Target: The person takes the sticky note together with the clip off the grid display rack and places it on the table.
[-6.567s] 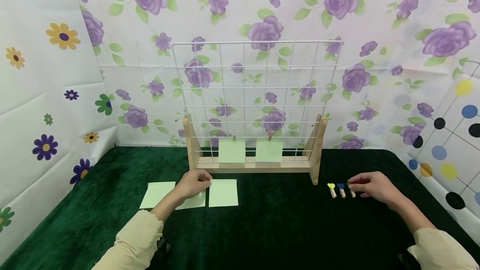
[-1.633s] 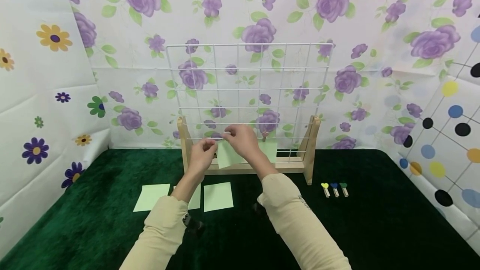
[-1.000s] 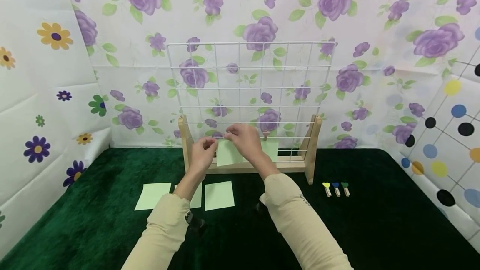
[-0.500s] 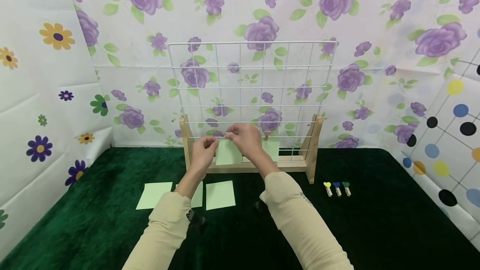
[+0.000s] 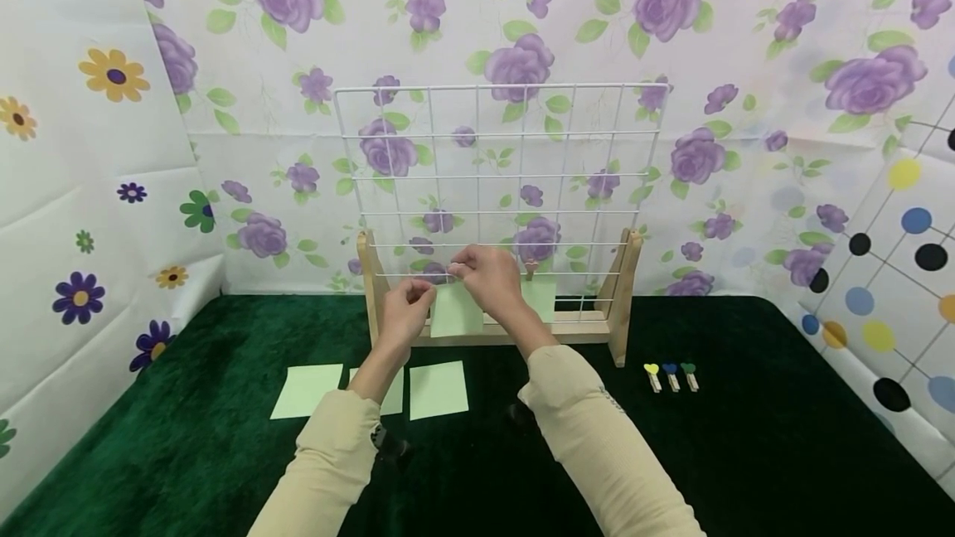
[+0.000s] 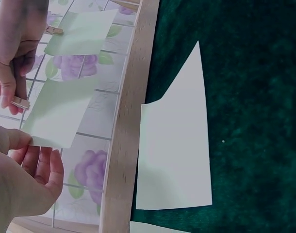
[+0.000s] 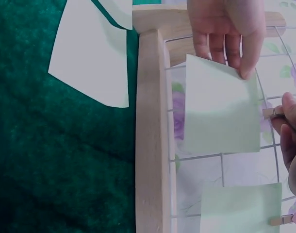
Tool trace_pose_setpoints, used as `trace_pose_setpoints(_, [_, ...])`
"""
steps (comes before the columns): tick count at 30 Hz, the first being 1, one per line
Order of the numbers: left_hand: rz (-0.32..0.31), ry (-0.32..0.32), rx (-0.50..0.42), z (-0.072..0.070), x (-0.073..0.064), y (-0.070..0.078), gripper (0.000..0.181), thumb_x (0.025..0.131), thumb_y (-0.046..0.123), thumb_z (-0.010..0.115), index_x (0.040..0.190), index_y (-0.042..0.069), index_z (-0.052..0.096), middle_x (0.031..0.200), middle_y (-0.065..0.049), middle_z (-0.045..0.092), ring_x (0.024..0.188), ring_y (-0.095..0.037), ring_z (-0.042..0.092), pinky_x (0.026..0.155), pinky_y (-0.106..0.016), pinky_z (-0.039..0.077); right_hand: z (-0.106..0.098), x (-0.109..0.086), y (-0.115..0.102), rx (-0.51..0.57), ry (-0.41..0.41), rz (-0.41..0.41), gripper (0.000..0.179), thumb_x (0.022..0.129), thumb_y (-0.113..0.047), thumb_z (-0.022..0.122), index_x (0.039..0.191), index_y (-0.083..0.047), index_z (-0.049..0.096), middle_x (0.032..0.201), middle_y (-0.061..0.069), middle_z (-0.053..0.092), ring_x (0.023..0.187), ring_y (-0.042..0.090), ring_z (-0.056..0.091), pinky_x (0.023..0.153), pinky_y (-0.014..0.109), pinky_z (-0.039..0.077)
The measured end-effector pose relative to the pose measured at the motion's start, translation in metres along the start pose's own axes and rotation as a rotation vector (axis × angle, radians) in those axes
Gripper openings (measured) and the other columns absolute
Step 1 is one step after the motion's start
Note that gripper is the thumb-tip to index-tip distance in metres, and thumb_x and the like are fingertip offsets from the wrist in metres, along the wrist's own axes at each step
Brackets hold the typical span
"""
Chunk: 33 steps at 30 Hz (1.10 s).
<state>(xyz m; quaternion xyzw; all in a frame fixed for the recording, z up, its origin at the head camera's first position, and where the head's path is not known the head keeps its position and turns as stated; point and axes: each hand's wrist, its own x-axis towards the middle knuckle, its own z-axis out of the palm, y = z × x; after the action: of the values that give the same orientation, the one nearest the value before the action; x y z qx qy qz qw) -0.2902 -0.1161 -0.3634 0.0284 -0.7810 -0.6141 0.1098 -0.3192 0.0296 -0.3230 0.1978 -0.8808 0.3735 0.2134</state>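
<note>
In the head view my left hand (image 5: 405, 313) is at the lower left of the white wire grid (image 5: 501, 176), pinching a pale green paper sheet (image 5: 455, 312) by its upper left corner. My right hand (image 5: 488, 278) is just above that sheet. Its thumb and fingers pinch a small wooden clothespin (image 7: 272, 113), whose tip lies close to the sheet's top edge; whether it bites the paper I cannot tell. To the right, a second green sheet (image 5: 540, 298) hangs on the grid from a clothespin with a pink heart (image 5: 531, 266), partly behind my right hand.
The grid stands in a wooden base (image 5: 552, 330) on a dark green cloth (image 5: 567, 454). Several green sheets lie at front left, one being this sheet (image 5: 438, 390). At the right lie three clothespins with yellow (image 5: 652, 378), blue (image 5: 671, 378) and green (image 5: 690, 378) hearts.
Both hands have come from the table's sheets and clothespins to the grid. The left sheet, which hung from a clothespin, is now in my left hand and has dropped slightly within the last half second.
</note>
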Motion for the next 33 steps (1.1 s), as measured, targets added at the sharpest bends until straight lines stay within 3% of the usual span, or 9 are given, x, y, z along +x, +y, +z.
trace_pose_setpoints(5, [-0.020, -0.007, 0.001, 0.000, -0.001, 0.000, 0.021, 0.099, 0.014, 0.055, 0.112, 0.000, 0.062, 0.107, -0.015, 0.060, 0.093, -0.024, 0.054, 0.076, -0.031, 0.046, -0.002, -0.001, -0.003, 0.017, 0.011, -0.023, 0.011, 0.089, -0.016, 0.071, 0.094, -0.006, 0.074, 0.089, 0.004, 0.073, 0.078, 0.017, 0.066, 0.064, 0.027, 0.048])
trace_pose_setpoints(11, [-0.029, -0.027, 0.024, -0.002, -0.003, -0.001, 0.022, 0.098, 0.015, 0.057, 0.112, 0.000, 0.063, 0.111, -0.016, 0.061, 0.099, -0.027, 0.057, 0.084, -0.038, 0.049, -0.006, -0.003, -0.001, 0.086, -0.048, -0.010, 0.011, 0.088, -0.010, 0.071, 0.098, -0.005, 0.074, 0.097, 0.007, 0.073, 0.091, 0.020, 0.068, 0.077, 0.031, 0.053])
trace_pose_setpoints(15, [-0.023, -0.042, 0.016, -0.005, -0.004, -0.002, 0.021, 0.097, 0.014, 0.057, 0.111, 0.000, 0.063, 0.110, -0.017, 0.061, 0.098, -0.027, 0.057, 0.084, -0.038, 0.049, -0.010, -0.007, 0.002, 0.140, -0.060, -0.009, 0.016, 0.088, -0.007, 0.070, 0.104, -0.005, 0.073, 0.103, 0.008, 0.072, 0.096, 0.021, 0.068, 0.079, 0.034, 0.054])
trace_pose_setpoints(22, [-0.036, -0.059, -0.016, -0.010, -0.010, -0.002, 0.017, 0.095, 0.013, 0.059, 0.105, -0.001, 0.063, 0.103, -0.013, 0.061, 0.095, -0.025, 0.057, 0.082, -0.037, 0.051, -0.019, -0.018, 0.007, 0.186, -0.017, -0.025, 0.024, 0.087, -0.007, 0.072, 0.111, -0.005, 0.070, 0.107, 0.007, 0.069, 0.091, 0.021, 0.069, 0.070, 0.031, 0.056])
trace_pose_setpoints(27, [-0.056, -0.062, -0.007, -0.013, -0.015, -0.002, 0.016, 0.093, 0.014, 0.062, 0.102, 0.001, 0.061, 0.095, -0.008, 0.059, 0.086, -0.020, 0.054, 0.075, -0.032, 0.049, -0.025, -0.025, 0.007, 0.198, -0.040, -0.054, 0.023, 0.089, -0.010, 0.070, 0.111, -0.004, 0.071, 0.106, 0.008, 0.066, 0.090, 0.022, 0.069, 0.071, 0.032, 0.056])
trace_pose_setpoints(33, [-0.080, -0.090, 0.012, -0.015, -0.019, -0.004, 0.020, 0.095, 0.016, 0.061, 0.111, 0.004, 0.059, 0.099, -0.009, 0.058, 0.086, -0.021, 0.050, 0.076, -0.033, 0.045, -0.033, -0.031, 0.008, 0.150, -0.063, -0.074, 0.022, 0.091, -0.019, 0.069, 0.110, -0.008, 0.072, 0.098, 0.003, 0.072, 0.089, 0.016, 0.067, 0.076, 0.037, 0.053])
